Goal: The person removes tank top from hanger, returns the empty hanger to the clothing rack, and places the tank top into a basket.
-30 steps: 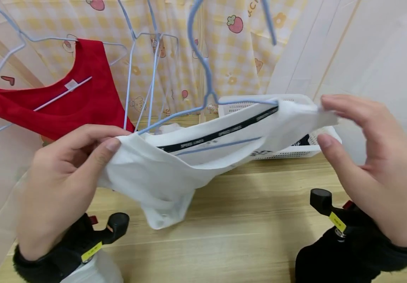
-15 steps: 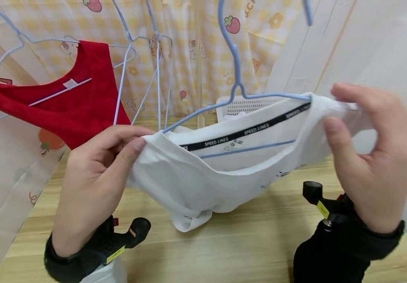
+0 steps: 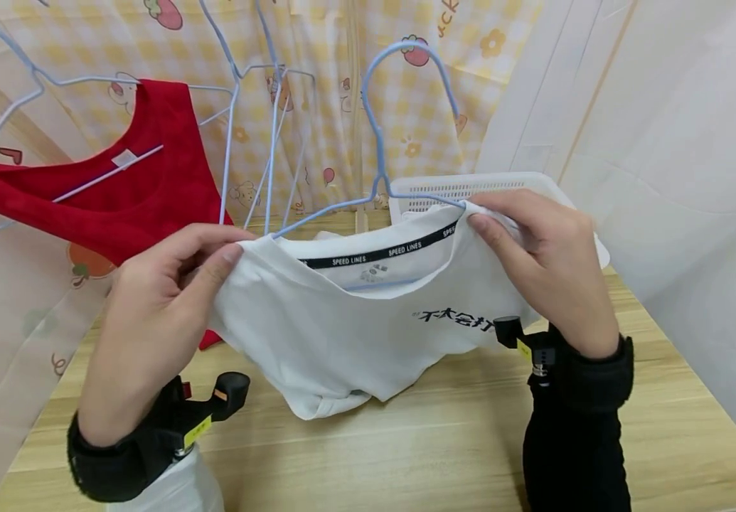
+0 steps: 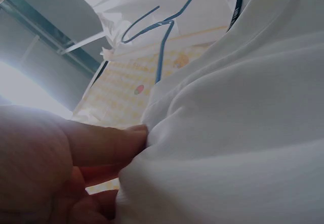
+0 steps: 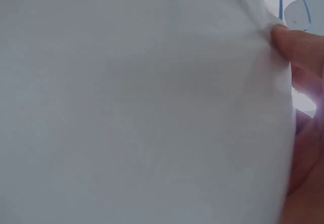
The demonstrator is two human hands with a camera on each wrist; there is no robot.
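A white T-shirt [image 3: 368, 327] with black lettering on its chest hangs in front of me on a light blue wire hanger [image 3: 377, 146]. The hanger's hook stands up from the neck opening, and its lower bar shows inside the collar. With thumb and fingers, my left hand [image 3: 166, 299] pinches the shirt's left shoulder. My right hand [image 3: 543, 263] pinches the other shoulder close to the collar. In the left wrist view, the left thumb [image 4: 109, 143] presses the cloth's edge. White cloth fills most of the right wrist view, with the right thumb [image 5: 298, 49] on its edge.
A red sleeveless top [image 3: 169, 178] hangs on another blue hanger at the left. Bare wire hangers [image 3: 272, 135] hang beside it. Behind the T-shirt, a white plastic basket [image 3: 534, 183] stands on the wooden table [image 3: 393, 462]. A checked curtain [image 3: 329, 43] covers the back.
My right hand has moved left from the outer end of the shoulder to near the collar. The hanger's hook has come down into full view, and the chest lettering has turned towards me.
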